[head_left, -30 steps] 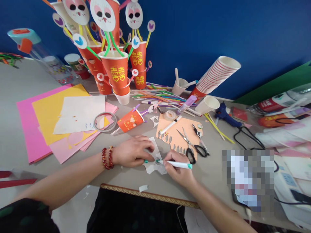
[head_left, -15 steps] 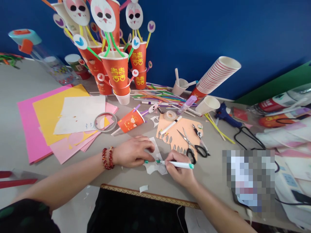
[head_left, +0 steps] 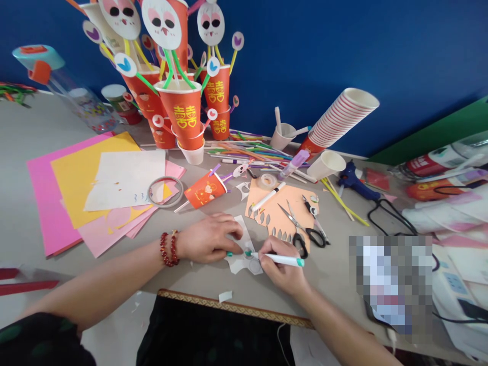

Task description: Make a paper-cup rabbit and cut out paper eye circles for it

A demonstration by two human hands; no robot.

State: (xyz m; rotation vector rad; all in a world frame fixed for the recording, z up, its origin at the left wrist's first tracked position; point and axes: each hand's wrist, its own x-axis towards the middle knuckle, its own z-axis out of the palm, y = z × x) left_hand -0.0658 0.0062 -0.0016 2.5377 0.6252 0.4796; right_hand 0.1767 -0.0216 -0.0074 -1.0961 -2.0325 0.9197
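A small white paper scrap (head_left: 244, 262) lies near the table's front edge. My left hand (head_left: 208, 238), with a red bead bracelet at the wrist, is curled on it and presses it down; a green pen cap shows under its fingers. My right hand (head_left: 280, 268) grips a white marker with green ends (head_left: 276, 258), its tip touching a small circle on the scrap. Just beyond lies an orange sheet (head_left: 280, 213) with cut-out shapes, scissors (head_left: 301, 231) and a white pen on it.
Red paper cups with rabbit faces and straws (head_left: 183, 101) stand at the back; one red cup (head_left: 204, 189) lies tipped over. Pink, yellow and white sheets (head_left: 87, 188) and a tape ring lie left. A leaning cup stack (head_left: 341, 114), blue glue gun (head_left: 353, 180) and cables sit right.
Almost nothing: the marker in my right hand has shifted very slightly over the scrap. My left hand has stayed put.
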